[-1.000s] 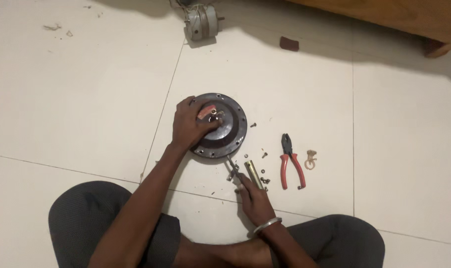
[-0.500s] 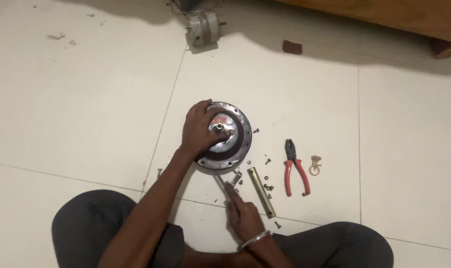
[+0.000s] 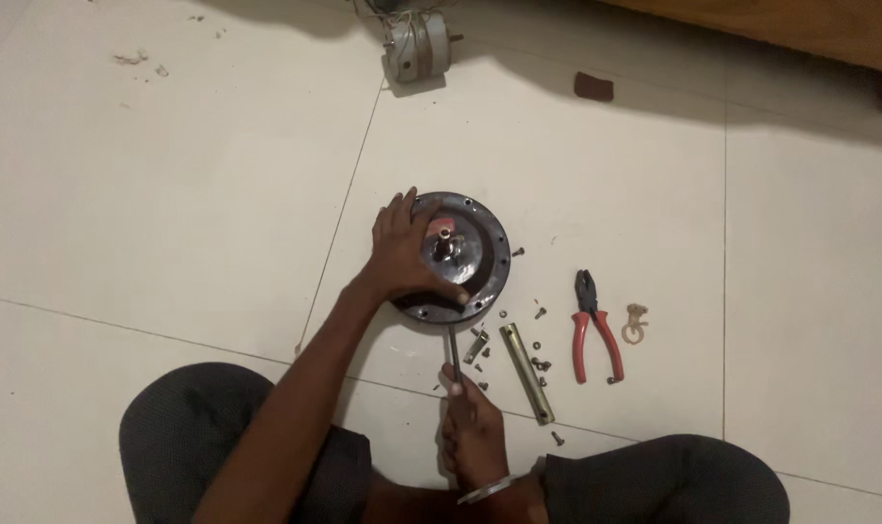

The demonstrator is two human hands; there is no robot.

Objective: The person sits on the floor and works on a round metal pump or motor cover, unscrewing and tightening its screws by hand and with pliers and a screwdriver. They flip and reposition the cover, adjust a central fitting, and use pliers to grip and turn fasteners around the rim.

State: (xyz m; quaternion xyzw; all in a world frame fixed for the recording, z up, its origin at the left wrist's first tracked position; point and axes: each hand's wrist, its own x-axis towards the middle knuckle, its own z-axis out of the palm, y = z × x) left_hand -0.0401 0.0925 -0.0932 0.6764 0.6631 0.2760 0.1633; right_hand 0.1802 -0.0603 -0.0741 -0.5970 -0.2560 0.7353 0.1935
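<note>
The round dark motor housing (image 3: 456, 257) lies flat on the tiled floor (image 3: 169, 194). The left hand (image 3: 407, 250) rests on its left side, fingers spread flat, grip apart. The right hand (image 3: 472, 427), just below the housing, has its grip clamped on a screwdriver (image 3: 454, 351) whose tip meets the housing's lower rim. Right of the housing lie a tube spanner (image 3: 526, 373), loose screws (image 3: 538, 312) and red-handled pliers (image 3: 593, 327).

Red pliers (image 3: 592, 335) lie on the white floor (image 3: 169, 194). Just beside them sits a small pale ring thing (image 3: 635, 323). A long metal tube (image 3: 526, 373) lies near the pliers, with little screws (image 3: 539, 312) scattered around it. Far up the floor stands a small gray motor (image 3: 417, 44). A little brown block (image 3: 593, 86) rests off to its right, near a wooden edge (image 3: 810, 29).
</note>
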